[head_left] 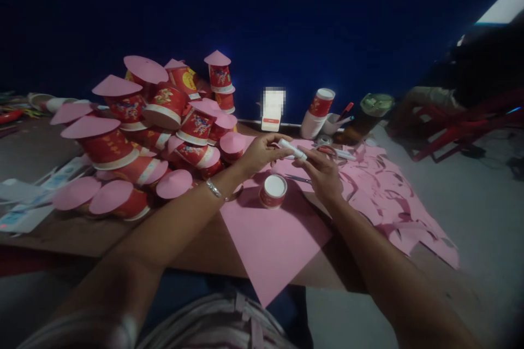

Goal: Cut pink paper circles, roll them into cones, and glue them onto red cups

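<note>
My left hand (264, 152) and my right hand (325, 174) meet over the table, both closed on a short white tube (292, 149) that looks like a glue stick. The left fingers pinch one end, and the right fingers grip the other. Just below them a red paper cup (273, 191) stands upside down, its white base up, on a sheet of pink paper (270, 245). Scissors (298, 178) lie beside the right hand, partly hidden by it.
Red cups with pink cone tops (196, 125) are piled at the left. Pink paper scraps (385, 196) spread over the right side. A lit phone (271, 108) and a cup stack (317, 114) stand at the back. A power strip (36, 196) lies far left.
</note>
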`<control>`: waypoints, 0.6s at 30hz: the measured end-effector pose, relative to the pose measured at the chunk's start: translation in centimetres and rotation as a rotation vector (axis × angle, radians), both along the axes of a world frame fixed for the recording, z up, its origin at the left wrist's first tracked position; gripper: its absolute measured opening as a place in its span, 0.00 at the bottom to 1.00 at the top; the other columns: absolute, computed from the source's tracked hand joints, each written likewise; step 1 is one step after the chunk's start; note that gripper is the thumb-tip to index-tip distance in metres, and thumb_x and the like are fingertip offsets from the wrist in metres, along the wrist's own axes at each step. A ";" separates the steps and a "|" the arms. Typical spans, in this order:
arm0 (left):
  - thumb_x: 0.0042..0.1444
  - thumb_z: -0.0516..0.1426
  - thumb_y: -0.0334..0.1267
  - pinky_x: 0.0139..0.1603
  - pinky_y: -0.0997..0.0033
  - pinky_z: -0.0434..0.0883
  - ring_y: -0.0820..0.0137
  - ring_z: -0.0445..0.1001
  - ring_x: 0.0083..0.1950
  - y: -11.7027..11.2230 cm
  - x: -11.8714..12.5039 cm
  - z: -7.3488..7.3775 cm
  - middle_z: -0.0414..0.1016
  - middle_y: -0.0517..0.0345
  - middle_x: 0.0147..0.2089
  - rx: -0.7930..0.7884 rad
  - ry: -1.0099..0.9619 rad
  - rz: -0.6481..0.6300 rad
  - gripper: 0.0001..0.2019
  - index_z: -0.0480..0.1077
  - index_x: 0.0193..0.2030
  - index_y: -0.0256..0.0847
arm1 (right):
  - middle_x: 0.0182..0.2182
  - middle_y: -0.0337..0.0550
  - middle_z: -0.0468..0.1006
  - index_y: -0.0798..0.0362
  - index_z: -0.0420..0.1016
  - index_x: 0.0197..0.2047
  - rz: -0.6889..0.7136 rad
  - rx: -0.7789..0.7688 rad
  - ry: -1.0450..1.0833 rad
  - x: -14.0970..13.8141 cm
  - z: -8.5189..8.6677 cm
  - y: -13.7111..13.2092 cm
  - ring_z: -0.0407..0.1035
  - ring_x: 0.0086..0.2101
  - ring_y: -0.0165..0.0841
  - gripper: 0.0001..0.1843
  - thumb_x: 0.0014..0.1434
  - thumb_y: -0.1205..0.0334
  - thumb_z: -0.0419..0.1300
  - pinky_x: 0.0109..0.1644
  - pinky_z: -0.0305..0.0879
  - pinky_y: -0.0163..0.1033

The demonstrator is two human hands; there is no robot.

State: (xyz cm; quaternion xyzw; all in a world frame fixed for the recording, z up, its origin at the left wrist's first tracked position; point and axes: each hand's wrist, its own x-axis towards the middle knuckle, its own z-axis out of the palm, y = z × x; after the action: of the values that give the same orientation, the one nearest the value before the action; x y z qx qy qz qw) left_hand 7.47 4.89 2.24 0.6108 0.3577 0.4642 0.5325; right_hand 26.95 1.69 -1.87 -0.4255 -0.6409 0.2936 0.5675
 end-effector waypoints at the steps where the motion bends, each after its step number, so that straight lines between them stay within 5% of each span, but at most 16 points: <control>1: 0.49 0.70 0.41 0.26 0.76 0.65 0.76 0.70 0.29 0.1 -0.1 0.1 0.75 0.61 0.32 0.012 0.006 -0.019 0.16 0.79 0.44 0.38 | 0.39 0.42 0.85 0.46 0.83 0.55 0.038 -0.060 0.040 0.0 -0.1 0.1 0.80 0.37 0.37 0.19 0.62 0.51 0.67 0.43 0.79 0.46; 4: 0.50 0.70 0.40 0.25 0.76 0.63 0.79 0.66 0.26 0.4 -0.3 0.2 0.74 0.62 0.29 0.042 0.062 0.020 0.13 0.79 0.40 0.38 | 0.38 0.42 0.85 0.47 0.83 0.56 0.039 -0.062 -0.007 0.0 0.0 0.1 0.80 0.37 0.37 0.19 0.64 0.51 0.66 0.43 0.79 0.46; 10: 0.55 0.68 0.50 0.22 0.75 0.59 0.80 0.61 0.21 0.2 0.6 -0.2 0.67 0.65 0.22 -0.070 0.024 0.085 0.18 0.72 0.28 0.38 | 0.41 0.47 0.85 0.48 0.84 0.53 -0.212 0.260 -0.314 0.1 0.1 -0.1 0.77 0.38 0.39 0.16 0.66 0.52 0.64 0.45 0.77 0.46; 18: 0.52 0.70 0.41 0.25 0.76 0.63 0.78 0.66 0.26 0.2 0.2 -0.3 0.73 0.62 0.30 -0.041 0.046 -0.037 0.15 0.78 0.45 0.39 | 0.42 0.42 0.84 0.45 0.84 0.54 0.020 -0.158 0.076 0.4 -0.1 0.2 0.80 0.38 0.38 0.21 0.59 0.49 0.70 0.47 0.78 0.48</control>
State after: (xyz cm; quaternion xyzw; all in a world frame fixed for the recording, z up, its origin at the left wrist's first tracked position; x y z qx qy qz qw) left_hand 7.64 5.08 1.92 0.6167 0.3681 0.4324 0.5452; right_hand 27.31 1.87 -2.00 -0.4508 -0.5980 0.3649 0.5533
